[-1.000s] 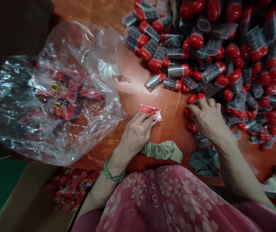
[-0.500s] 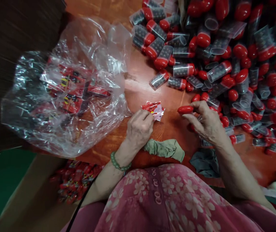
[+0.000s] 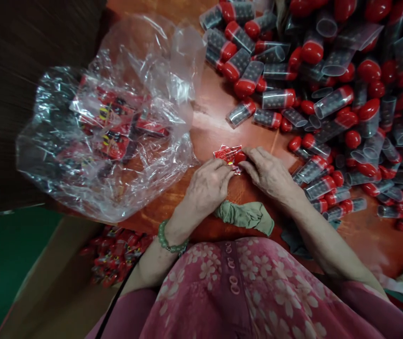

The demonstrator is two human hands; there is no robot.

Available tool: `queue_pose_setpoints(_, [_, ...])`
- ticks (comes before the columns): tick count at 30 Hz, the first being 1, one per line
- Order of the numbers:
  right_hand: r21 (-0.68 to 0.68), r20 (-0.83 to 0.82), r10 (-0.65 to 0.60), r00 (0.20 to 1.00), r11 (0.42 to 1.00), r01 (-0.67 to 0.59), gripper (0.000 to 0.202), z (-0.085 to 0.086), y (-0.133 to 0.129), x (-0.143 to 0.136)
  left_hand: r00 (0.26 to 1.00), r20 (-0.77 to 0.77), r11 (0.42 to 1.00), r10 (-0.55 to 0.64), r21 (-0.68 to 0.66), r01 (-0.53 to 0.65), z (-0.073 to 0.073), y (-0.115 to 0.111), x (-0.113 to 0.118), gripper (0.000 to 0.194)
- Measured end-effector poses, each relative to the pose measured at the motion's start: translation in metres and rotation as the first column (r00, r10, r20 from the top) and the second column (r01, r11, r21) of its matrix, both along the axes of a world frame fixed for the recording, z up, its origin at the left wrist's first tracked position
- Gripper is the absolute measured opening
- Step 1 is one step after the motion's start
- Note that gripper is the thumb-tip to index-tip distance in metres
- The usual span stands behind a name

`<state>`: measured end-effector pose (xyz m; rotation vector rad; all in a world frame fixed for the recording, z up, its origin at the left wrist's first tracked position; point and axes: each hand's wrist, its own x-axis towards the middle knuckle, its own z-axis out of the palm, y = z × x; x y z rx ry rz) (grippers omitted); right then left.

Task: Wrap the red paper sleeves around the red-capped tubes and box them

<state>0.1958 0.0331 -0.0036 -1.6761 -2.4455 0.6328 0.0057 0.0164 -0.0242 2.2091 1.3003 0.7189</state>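
Observation:
A small red printed packet (image 3: 227, 153) lies on the reddish table between my hands. My left hand (image 3: 210, 184), with a green bead bracelet on its wrist, pinches the packet's lower edge. Close against the packet's right side, my right hand (image 3: 267, 174) grips a red capsule (image 3: 239, 157), mostly covered by its fingers. The two hands are near each other but apart. Just below them rests a crumpled green cloth (image 3: 245, 216).
Red-capped clear tubes with dark contents (image 3: 334, 101) are heaped at the right and upper right. A clear plastic bag (image 3: 145, 174) holding red packets spreads at the left. More red packets (image 3: 113, 259) sit below the table edge. A dark cloth (image 3: 296, 240) lies near the front edge.
My right hand has moved left from beside the tube heap, bringing the red capsule to the packet. My left hand stays at the packet. The whole view has shifted slightly.

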Motion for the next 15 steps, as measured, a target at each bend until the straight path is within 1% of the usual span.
queue_pose_setpoints(2, [0.003,-0.064,-0.023,0.998,1.0,0.023,0.034,-0.003,0.001,0.003,0.997,0.078,0.998,0.019,-0.056,-0.015,0.002,0.003,-0.003,0.019])
queue_pose_setpoints(4, [0.009,-0.172,-0.028,0.985,1.0,0.03,0.033,-0.005,0.002,0.006,0.978,0.186,0.992,0.09,-0.098,-0.073,0.005,0.004,-0.006,0.013])
queue_pose_setpoints(6, [0.011,-0.307,-0.035,0.951,0.999,0.04,0.033,-0.004,0.001,0.01,0.941,0.289,0.982,0.174,-0.126,-0.143,0.011,0.002,-0.008,0.005])
queue_pose_setpoints(8, [-0.008,-0.438,-0.072,0.896,0.997,0.076,0.032,0.001,-0.002,0.014,0.906,0.362,0.974,0.218,-0.136,-0.18,0.018,-0.002,-0.008,0.004])
queue_pose_setpoints(11, [-0.125,-0.606,-0.188,0.773,0.982,0.141,0.031,0.015,-0.012,0.021,0.886,0.421,0.981,0.196,-0.078,-0.179,0.027,-0.009,-0.009,0.004])
queue_pose_setpoints(13, [-0.207,-0.675,-0.26,0.691,0.965,0.161,0.03,0.024,-0.021,0.024,0.885,0.436,0.985,0.161,-0.02,-0.169,0.031,-0.013,-0.009,0.004])
queue_pose_setpoints(15, [-0.212,-0.704,-0.284,0.651,0.959,0.188,0.029,0.032,-0.03,0.026,0.884,0.447,0.988,0.134,0.005,-0.153,0.033,-0.016,-0.009,0.005])
